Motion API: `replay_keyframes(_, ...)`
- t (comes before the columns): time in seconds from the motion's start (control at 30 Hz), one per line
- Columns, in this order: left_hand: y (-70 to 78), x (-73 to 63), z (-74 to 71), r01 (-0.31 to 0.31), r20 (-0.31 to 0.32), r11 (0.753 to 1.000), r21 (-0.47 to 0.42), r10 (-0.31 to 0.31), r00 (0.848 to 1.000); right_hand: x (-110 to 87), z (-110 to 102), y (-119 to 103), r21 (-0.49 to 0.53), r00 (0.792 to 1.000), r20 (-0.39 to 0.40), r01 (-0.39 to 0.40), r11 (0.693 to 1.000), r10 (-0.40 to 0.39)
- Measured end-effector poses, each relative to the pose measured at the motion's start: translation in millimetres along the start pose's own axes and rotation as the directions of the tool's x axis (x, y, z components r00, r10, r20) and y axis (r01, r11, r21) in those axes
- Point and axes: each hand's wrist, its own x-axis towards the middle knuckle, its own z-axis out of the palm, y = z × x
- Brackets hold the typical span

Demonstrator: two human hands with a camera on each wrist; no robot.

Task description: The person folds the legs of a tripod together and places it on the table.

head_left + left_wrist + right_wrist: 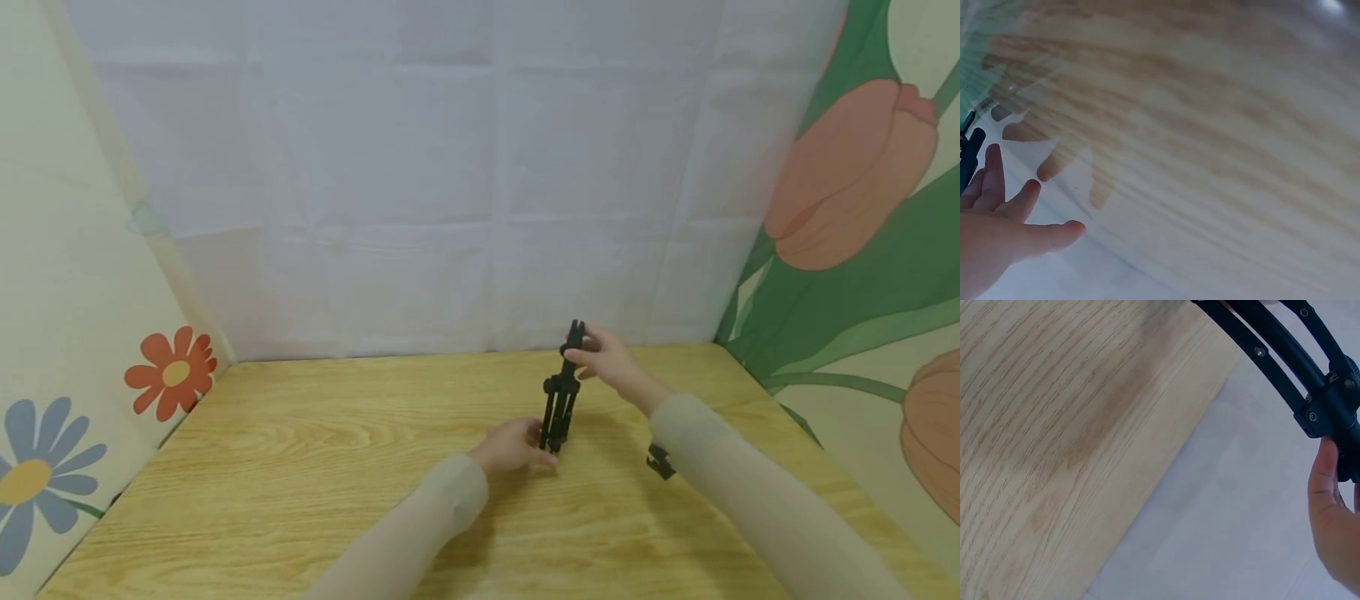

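Pale, creased sheeting (390,167) backs a wood-grain table (300,433), with a floral panel (67,208) toward 9 o'clock, blue and red blossoms low on it. Rightward, the left hand (513,444) comes up to a small black tripod (562,385) from 8 o'clock of it, thumb apart and fingers fairly straight around the foot end, not closed on anything; whether they touch the legs I cannot tell. The tripod stands near 1 o'clock on the tabletop, roughly upright, its top leaning toward 1 o'clock. From its 2 o'clock side the right hand (607,358) pinches the upper section between thumb and fingers. At the tripod's 4 o'clock, beside the right sleeve (693,429), lies a small black part (658,462); beyond, toward 3 o'clock, rises a tulip-printed panel (855,167). As far as I can judge, the handling is partway: the tripod is in hand and upright, but its legs sit close together, unspread, and the black part lies separate, not joined to it. The sleeve may cover some of that part, so its exact kind is unclear. Whether the feet bear on the wood is hard to say. The left wrist view is hazy and cuts the tripod at its 9 o'clock edge; the right wrist view crops both the tripod's ends and the gripping fingers.
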Motion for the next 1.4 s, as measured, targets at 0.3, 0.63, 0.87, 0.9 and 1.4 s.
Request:
replay_keyframes(0.3, 1.3, 4.1, 1.7, 0.024, -0.027, 0.999, -0.042, -0.026, 0.999, 2.2, -2, 5, 0.036, 1.000, -0.015, -0.018, 0.999, 0.019)
replay_keyframes(0.63, -1.5, 6.5, -0.4, 0.004, -0.006, 1.000, 0.004, -0.004, 1.000, 4.0, -1, 7, 0.031, 0.999, -0.013, -0.035, 0.999, 0.036)
replay_keyframes(0.87, -3.1, 6.3, -2.6, -0.040, 0.010, 0.998, 0.042, 0.040, 0.999, 4.5, -1, 6, 0.031, 0.999, -0.021, -0.024, 0.999, 0.025)
replay_keyframes(0.9, -2.5, 5.8, -3.3, -0.042, 0.013, 0.998, 0.045, 0.041, 0.999, 4.7, -1, 6, 0.027, 0.999, -0.019, -0.026, 0.999, 0.026)
replay_keyframes(1.4, -9.0, 14.8, 3.1, -0.060, 0.045, 0.990, 0.128, 0.055, 0.997, 9.5, -4, 13, 0.062, 0.996, -0.056, -0.060, 0.996, 0.063)
